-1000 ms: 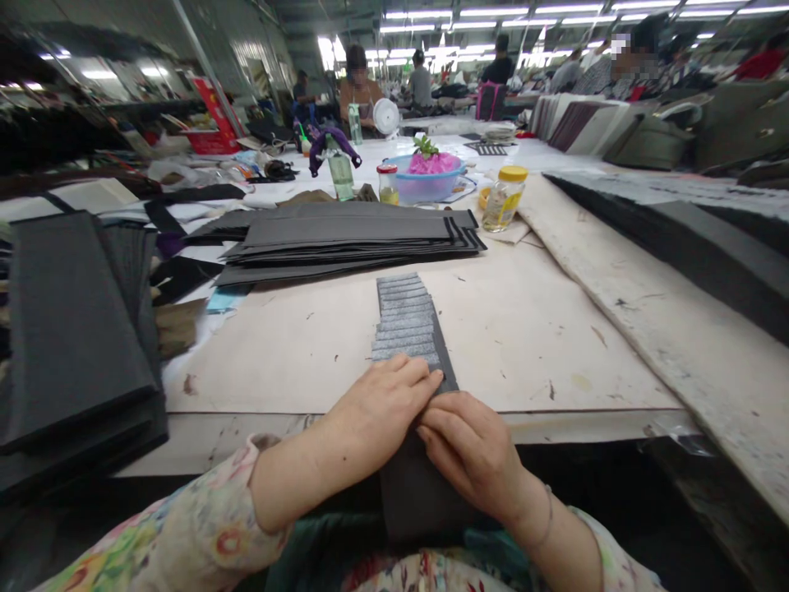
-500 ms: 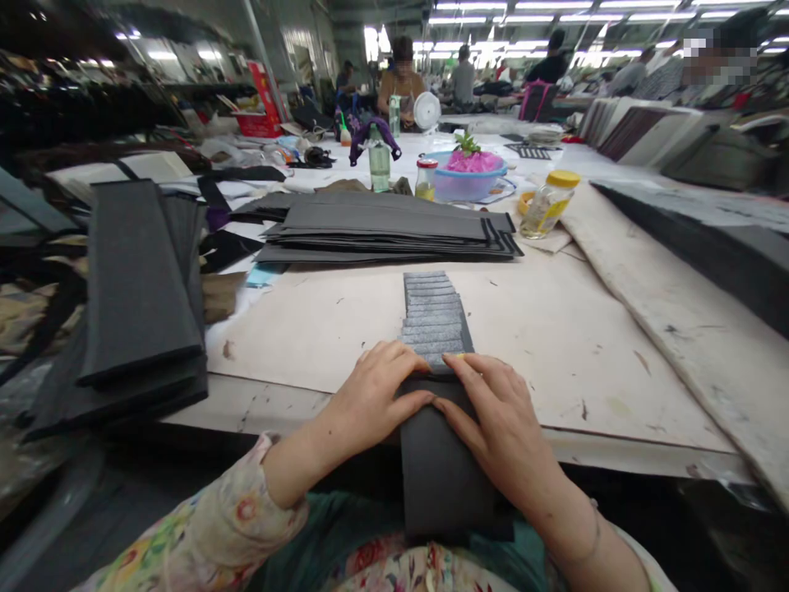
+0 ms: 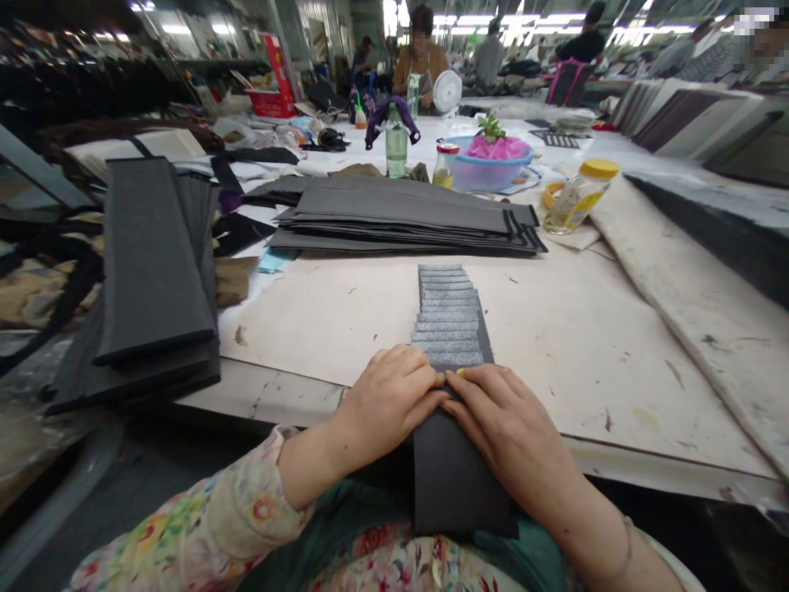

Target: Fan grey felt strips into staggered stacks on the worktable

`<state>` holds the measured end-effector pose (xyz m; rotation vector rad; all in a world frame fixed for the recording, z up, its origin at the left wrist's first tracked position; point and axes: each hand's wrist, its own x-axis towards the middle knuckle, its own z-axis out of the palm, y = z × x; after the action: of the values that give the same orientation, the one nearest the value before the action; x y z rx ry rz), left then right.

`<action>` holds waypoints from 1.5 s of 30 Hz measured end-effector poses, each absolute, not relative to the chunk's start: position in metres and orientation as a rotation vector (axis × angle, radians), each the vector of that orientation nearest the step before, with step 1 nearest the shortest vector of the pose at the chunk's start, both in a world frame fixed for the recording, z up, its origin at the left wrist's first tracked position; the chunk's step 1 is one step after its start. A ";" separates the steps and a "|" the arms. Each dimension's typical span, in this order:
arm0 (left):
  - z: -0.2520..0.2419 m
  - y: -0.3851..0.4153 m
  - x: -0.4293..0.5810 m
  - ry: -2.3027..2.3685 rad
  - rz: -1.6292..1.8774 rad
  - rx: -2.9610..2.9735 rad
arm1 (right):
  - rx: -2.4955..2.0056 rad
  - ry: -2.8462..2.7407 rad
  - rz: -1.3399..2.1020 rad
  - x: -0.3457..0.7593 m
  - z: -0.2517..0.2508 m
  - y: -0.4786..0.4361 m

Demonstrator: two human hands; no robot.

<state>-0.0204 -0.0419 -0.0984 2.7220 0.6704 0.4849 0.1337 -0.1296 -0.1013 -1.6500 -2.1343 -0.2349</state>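
Both hands meet at the table's front edge on a dark grey fabric strip (image 3: pixel 459 481), which hangs over the edge toward my lap. My left hand (image 3: pixel 394 390) pinches the strip's edge from the left, thumb against fingers. From the right, my right hand (image 3: pixel 502 411) grips the same edge, its fingertips close to the left ones. Just beyond the fingers, a fanned stack of overlapping strips (image 3: pixel 449 316) with light speckled grey ends lies on the pale board (image 3: pixel 333 316). What is between the fingertips is partly hidden.
Stacked dark panels (image 3: pixel 407 214) lie across the board's back. Another pile of dark panels (image 3: pixel 151 263) stands at the left. Behind are a yellow-lidded jar (image 3: pixel 579 197), a blue basin (image 3: pixel 493 168) and a green bottle (image 3: pixel 396 148). A long padded board (image 3: pixel 684 329) borders the right.
My view has shifted, so the scene sits further right and slightly higher. My fingers have closed over the strip's edge, and more plain dark fabric shows between them and the speckled ends.
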 end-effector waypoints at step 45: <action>-0.072 -0.001 -0.017 0.878 0.494 2.334 | -1.642 -1.969 -0.371 0.127 -0.110 -0.140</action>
<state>-0.0172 -0.0010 -0.0722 2.3338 0.8781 0.4942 0.1274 -0.1402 -0.1098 -1.6424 -1.9691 -0.3706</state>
